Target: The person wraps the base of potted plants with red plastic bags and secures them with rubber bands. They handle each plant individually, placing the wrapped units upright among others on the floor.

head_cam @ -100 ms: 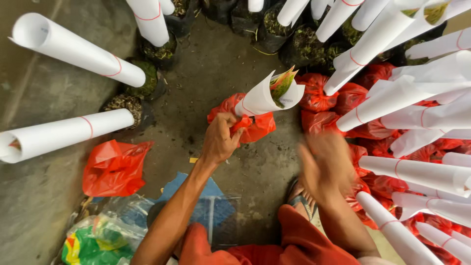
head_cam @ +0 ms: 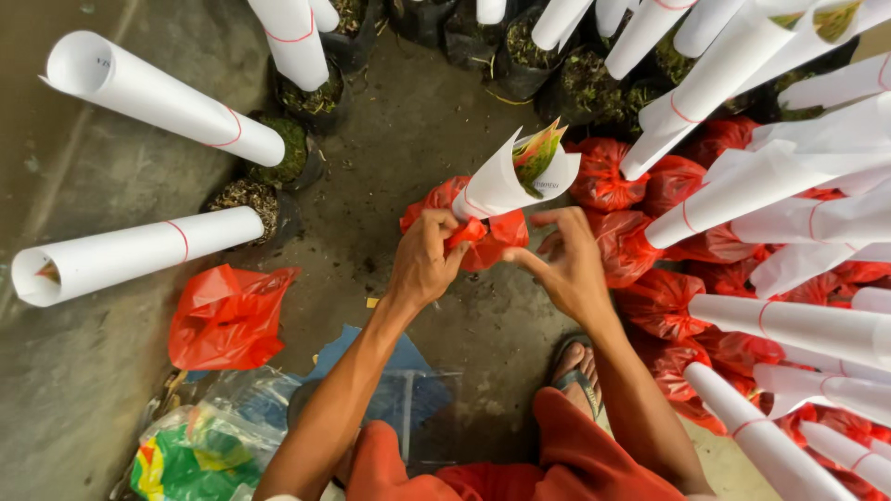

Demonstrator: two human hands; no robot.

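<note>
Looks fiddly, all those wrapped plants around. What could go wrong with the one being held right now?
The paper cone leans sideways; the left hand grips its base at the red bag, so a slip could tip it. The right hand works close to neighbouring wrapped plants and might knock one.

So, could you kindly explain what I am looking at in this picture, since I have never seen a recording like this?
There is no machine here: a person wears a camera on the head, so the one view looks straight down at their own bare arms. The left hand grips the base of a white paper cone wrapped round a small plant with green and reddish leaves, where it meets a red plastic bag. The right hand touches the same bag with its fingertips. On the concrete floor stand more paper-wrapped plants, some in black pots, some in red bags. An empty red bag lies to the left. The person's sandalled foot shows below.
</note>
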